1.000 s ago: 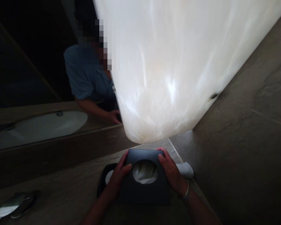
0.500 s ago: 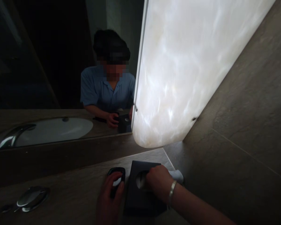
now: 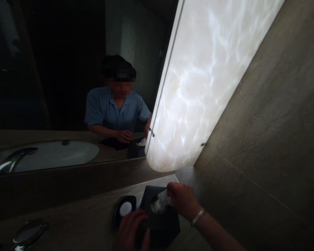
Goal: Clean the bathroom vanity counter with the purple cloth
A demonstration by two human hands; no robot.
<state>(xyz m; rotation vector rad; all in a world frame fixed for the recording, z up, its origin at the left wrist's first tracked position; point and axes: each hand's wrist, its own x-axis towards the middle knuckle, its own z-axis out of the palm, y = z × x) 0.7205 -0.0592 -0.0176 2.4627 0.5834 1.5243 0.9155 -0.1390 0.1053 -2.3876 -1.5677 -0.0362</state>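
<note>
A dark tissue box (image 3: 163, 225) stands on the stone counter, with an oval opening in its top. My right hand (image 3: 181, 200), with a bracelet at the wrist, pinches a white tissue (image 3: 162, 201) that stretches out of that opening. Near the box's left side is my left hand (image 3: 133, 228), its fingers apart and nothing visible in it; its lower part is dim. Just beyond the left hand lies a black dish (image 3: 117, 213) holding a round white item (image 3: 125, 208).
A chrome fitting (image 3: 31, 233) sits on the counter (image 3: 81, 223) at the lower left. Behind the counter, a mirror (image 3: 68, 87) reflects a person in a blue shirt, a basin and a faucet. A bright lamp panel (image 3: 193, 90) hangs beside the stone wall (image 3: 272, 139).
Tissue now shows stretched between the opening and my right hand, which was over the opening before. My left hand has moved off the black dish toward the box. The view has shifted slightly.
</note>
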